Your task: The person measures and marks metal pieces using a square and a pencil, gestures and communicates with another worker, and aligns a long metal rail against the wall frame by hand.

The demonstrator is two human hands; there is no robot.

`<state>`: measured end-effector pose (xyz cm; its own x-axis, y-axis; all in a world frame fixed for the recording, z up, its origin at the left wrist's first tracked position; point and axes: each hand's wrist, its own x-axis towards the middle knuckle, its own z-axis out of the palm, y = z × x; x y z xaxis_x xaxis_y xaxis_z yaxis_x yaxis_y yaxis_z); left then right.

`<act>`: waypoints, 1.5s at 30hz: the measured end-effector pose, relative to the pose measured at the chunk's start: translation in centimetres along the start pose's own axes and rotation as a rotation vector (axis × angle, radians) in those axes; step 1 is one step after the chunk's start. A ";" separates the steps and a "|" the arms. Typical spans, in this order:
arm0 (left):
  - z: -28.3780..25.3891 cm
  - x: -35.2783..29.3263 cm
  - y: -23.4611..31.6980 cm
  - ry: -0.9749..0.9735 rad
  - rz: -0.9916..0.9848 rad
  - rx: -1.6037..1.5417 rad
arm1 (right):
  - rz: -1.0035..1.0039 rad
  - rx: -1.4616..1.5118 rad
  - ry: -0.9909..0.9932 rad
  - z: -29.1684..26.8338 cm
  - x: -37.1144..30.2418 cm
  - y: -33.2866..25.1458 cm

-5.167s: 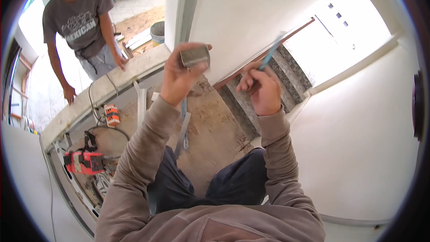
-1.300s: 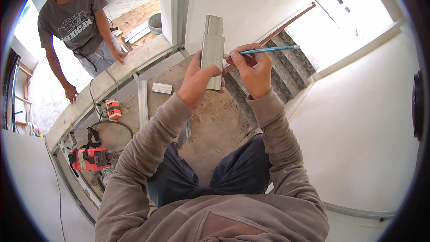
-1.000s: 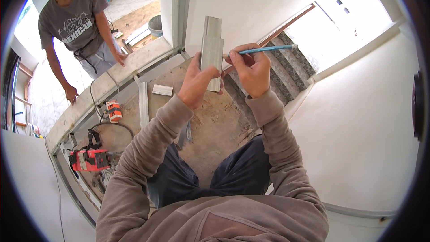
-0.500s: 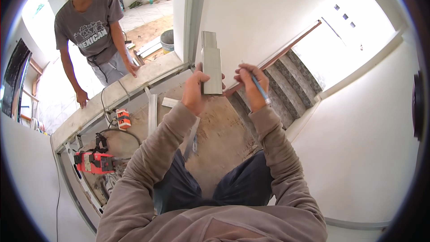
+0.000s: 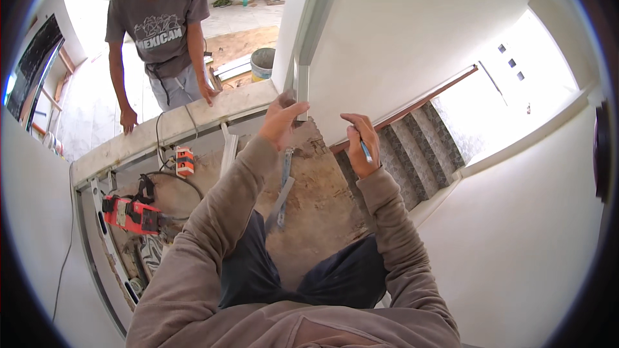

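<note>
Pencil [image 5: 366,151], blue, lies tucked in the right hand [image 5: 363,142], its fingers half curled around it and its index finger reaching toward the left. The left hand [image 5: 282,116] grips a metal piece [image 5: 302,84], thumb laid across the front, and holds it upright above the floor [image 5: 309,200]. The piece is nearly edge-on and blends with the pale frame [image 5: 309,32] behind it, so its full shape is hard to make out. Both hands are raised ahead of the body, apart from each other, the right one a little lower.

Below them, a blue bar [image 5: 286,166] and a grey strip [image 5: 282,198] cross on the worn floor, near the knees in dark trousers [image 5: 342,270]. To the left, a pale strip [image 5: 229,150] leans toward the ledge [image 5: 225,101]. An orange box [image 5: 185,162] sits near a red tool [image 5: 132,215], with a slotted level [image 5: 111,245] just beside the tool.

Across the ledge stands another person [image 5: 161,45] in a grey shirt, both hands resting on it. A bucket [image 5: 262,64] stands behind. Off to the right, grey stairs [image 5: 419,148] run beneath a brown rail [image 5: 412,104], beside a white wall [image 5: 509,251].
</note>
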<state>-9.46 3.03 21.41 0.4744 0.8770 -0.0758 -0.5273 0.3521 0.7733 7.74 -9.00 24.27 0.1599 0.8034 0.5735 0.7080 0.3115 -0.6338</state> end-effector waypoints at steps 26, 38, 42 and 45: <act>-2.7 1.1 -2.4 0.472 0.612 1.015 | 0.061 -0.084 -0.006 9.1 7.5 -0.5; -2.2 0.4 -1.8 0.411 0.583 1.019 | 0.128 -0.103 -0.184 7.6 7.6 -1.0; -3.3 1.1 -1.7 0.460 0.546 1.010 | 0.240 0.195 -0.118 6.8 5.6 -0.6; -4.5 1.7 -1.8 0.481 0.465 0.939 | 0.354 0.295 -0.069 5.6 4.1 0.8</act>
<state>-10.82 5.37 17.07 -0.0526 0.9632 0.2637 0.2474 -0.2432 0.9379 5.09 -2.58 23.19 0.3036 0.9151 0.2654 0.3905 0.1346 -0.9107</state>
